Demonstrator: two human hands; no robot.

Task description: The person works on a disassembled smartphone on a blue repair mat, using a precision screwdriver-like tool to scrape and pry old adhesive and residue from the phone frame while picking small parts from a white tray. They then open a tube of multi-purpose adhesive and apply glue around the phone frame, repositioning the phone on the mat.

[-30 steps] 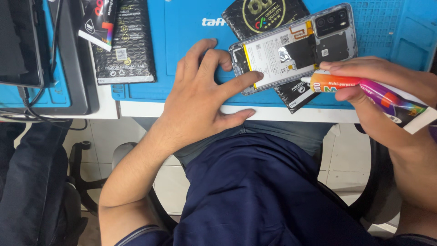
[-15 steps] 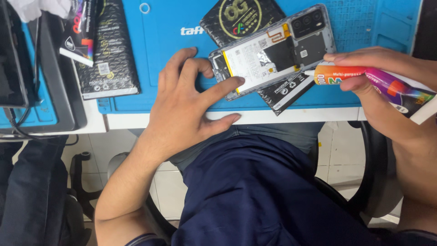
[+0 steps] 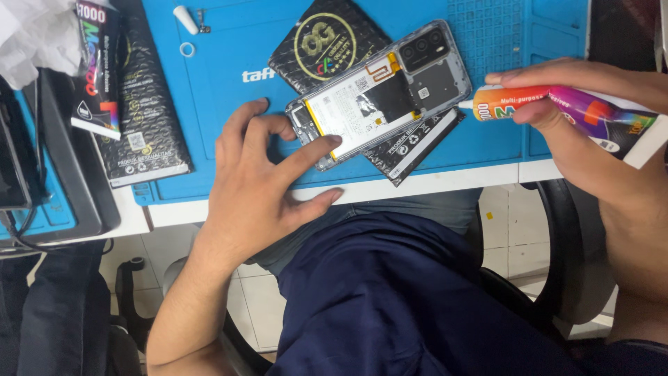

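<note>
My left hand (image 3: 261, 184) rests spread on the blue mat (image 3: 223, 104) that covers the worktop, holding nothing closed in its palm; its forefinger lies across the lower corner of the opened phone (image 3: 379, 94), pinning it down, and the thumb runs along the mat's front edge. The phone lies back-side up and slanted, its cover off: a white battery with a yellow edge fills the middle, a dark camera block sits at its upper right end. My right hand (image 3: 577, 122) is closed around a glue tube (image 3: 557, 104), orange near the neck, then purple and white toward the tail, held almost level. Its thin white nozzle touches or sits just beside the phone's right edge; I cannot tell which.

Under the phone lie two flat black packages: one (image 3: 323, 45) with a round gold emblem peeks out above left, another (image 3: 410, 143) with small white print sticks out below right. At the far left a long black glossy pouch (image 3: 142, 118) lies upright on the mat, with a narrow black box (image 3: 97, 69) bearing rainbow lettering leaning over its upper left. A small white cap (image 3: 185, 19) and a little ring (image 3: 187, 49) sit near the mat's top edge.
</note>
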